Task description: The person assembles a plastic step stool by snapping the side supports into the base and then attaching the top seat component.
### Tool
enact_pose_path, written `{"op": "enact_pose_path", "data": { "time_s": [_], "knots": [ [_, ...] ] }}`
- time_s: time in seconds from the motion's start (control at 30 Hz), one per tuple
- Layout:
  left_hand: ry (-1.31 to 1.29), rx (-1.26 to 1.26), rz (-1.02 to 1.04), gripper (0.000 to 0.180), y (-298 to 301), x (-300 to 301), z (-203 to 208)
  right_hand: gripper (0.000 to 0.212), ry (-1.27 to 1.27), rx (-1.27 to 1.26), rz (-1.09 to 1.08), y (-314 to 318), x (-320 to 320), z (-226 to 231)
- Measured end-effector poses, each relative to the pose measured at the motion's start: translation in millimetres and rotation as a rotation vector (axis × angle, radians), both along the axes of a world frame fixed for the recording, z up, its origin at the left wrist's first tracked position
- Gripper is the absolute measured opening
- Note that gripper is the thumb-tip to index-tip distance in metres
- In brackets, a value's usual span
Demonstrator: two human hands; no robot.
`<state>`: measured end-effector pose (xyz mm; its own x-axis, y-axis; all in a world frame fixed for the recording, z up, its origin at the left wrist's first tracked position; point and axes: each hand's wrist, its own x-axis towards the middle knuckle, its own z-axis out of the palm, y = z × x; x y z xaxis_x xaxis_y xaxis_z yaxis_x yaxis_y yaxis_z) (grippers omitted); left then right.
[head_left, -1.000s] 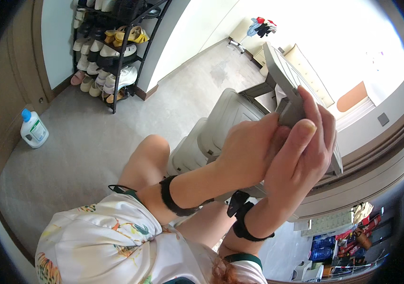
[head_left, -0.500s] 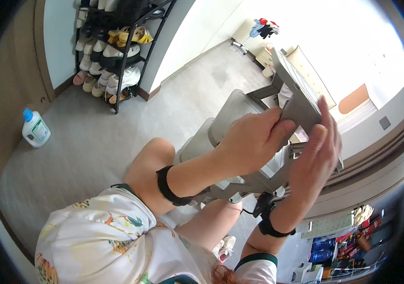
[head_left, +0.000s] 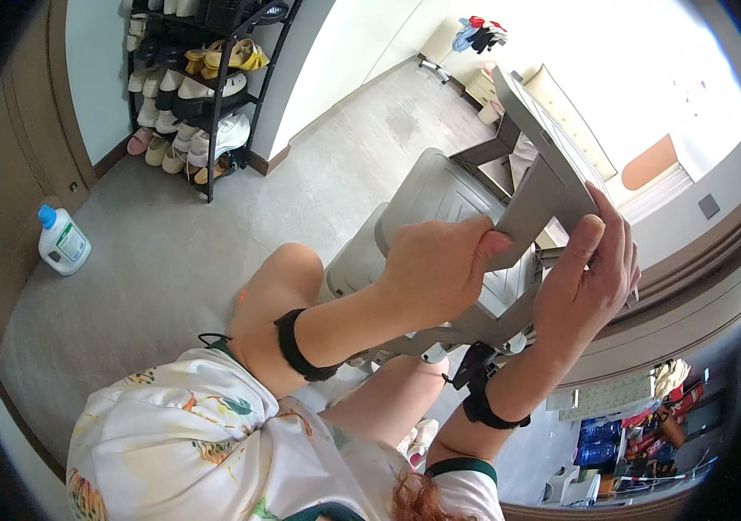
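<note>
Two hands (head_left: 435, 269), two armbands (head_left: 289, 343), one shoe rack (head_left: 216, 139)

Left hand (head_left: 435, 265): fingertips out of sight. Grey panel (head_left: 544, 200), one edge: partly covered by that hand. Grey lidded bin (head_left: 440, 184): partly behind the same hand. Shoe rack (head_left: 217, 124), top end: cut off by upper picture edge. Blue-capped bottle (head_left: 65, 243), by left edge of floor (head_left: 136, 295): label print too small to read. Distant garments (head_left: 481, 36): too small to tell apart.
</note>
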<state>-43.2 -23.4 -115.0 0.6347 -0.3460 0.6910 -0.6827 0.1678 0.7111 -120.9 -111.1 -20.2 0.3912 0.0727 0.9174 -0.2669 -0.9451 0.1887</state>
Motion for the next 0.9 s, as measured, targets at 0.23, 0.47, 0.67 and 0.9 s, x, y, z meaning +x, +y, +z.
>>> {"op": "enact_pose_path", "data": {
  "time_s": [0.23, 0.47, 0.67, 0.9],
  "knots": [
    [0.033, 0.058, 0.053, 0.027, -1.5, 6.7, -3.8, 0.042, 0.014, -0.018, 0.001, -2.6, 5.0, -2.5],
    [0.224, -0.058, -0.347, 0.028, 11.4, 24.7, -1.3, 0.045, -0.300, -0.018, 0.238, -43.9, -26.3, -21.7],
    [-0.104, 0.117, -0.114, 0.029, 21.3, 33.9, -14.0, 0.045, -0.362, 0.937, 0.525, -91.2, -56.8, -116.4],
    [-0.053, -0.182, -0.033, 0.019, 6.9, 37.6, -18.9, 0.029, -0.298, 0.937, 0.500, -93.9, -35.1, -120.2]
  ]
}}
